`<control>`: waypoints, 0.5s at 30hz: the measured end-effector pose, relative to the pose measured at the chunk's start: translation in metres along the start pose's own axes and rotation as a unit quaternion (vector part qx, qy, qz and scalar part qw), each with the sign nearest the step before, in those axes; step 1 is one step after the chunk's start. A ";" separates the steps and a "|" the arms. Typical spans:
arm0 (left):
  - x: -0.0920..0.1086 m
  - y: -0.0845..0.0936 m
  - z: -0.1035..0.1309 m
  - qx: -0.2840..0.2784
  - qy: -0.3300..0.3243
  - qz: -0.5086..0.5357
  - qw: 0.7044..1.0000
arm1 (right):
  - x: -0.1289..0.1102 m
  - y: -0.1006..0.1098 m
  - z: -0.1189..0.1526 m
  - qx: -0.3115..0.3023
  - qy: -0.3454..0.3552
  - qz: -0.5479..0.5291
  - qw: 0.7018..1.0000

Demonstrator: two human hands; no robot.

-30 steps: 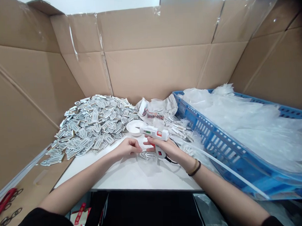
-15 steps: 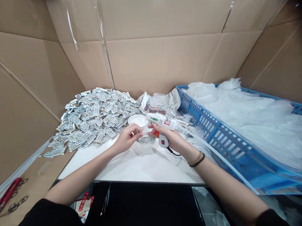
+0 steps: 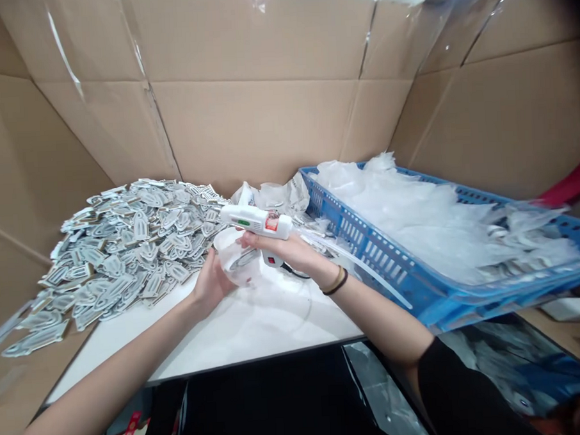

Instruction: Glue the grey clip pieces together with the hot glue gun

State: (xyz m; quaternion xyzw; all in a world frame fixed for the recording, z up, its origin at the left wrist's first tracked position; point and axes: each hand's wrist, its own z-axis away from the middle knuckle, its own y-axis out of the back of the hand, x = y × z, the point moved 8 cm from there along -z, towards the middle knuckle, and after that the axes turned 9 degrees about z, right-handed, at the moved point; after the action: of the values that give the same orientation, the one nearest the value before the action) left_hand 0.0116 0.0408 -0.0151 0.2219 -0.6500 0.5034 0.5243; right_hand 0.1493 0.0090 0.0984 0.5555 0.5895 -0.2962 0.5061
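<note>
A white hot glue gun (image 3: 256, 220) with a green display and a red switch is in my right hand (image 3: 296, 252), which is wrapped round its grip. The nozzle points left, above a translucent plastic bag (image 3: 242, 275) with a flat grey outlined piece showing in it. My left hand (image 3: 213, 286) is cupped at the bag's left side, thumb up and fingers partly behind it. Left of the hands lies a big heap of grey-and-white flat pieces (image 3: 142, 243) with rounded points. The glue gun hides part of the bag.
A blue plastic crate (image 3: 368, 240) full of clear plastic bags (image 3: 415, 212) stands on the right. A long translucent stick (image 3: 364, 269) lies along its near side. Cardboard walls (image 3: 257, 129) enclose the white tabletop (image 3: 204, 346). Crumpled packaging (image 3: 274, 196) lies behind the glue gun.
The view has turned right, showing more of the crate. My left hand has gone from a pinch above the bag to its left side. The glue gun has moved over the bag.
</note>
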 end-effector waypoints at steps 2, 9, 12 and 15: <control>-0.013 -0.002 0.001 -0.002 0.079 0.083 0.993 | -0.006 0.002 -0.002 0.003 0.009 -0.005 1.000; -0.028 -0.003 0.008 -0.001 0.181 0.117 0.976 | -0.027 -0.001 -0.012 0.007 0.051 -0.024 0.998; -0.026 -0.002 0.006 -0.002 0.172 0.087 0.981 | -0.029 -0.003 -0.014 0.004 0.061 -0.044 0.997; -0.025 0.002 0.005 0.010 0.166 0.042 0.985 | -0.022 -0.013 -0.013 -0.042 0.016 0.012 0.999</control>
State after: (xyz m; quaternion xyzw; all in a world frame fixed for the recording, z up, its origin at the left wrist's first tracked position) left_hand 0.0166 0.0316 -0.0384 0.1132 -0.5576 0.5613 0.6010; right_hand 0.1309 0.0108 0.1202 0.5455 0.6027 -0.2564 0.5230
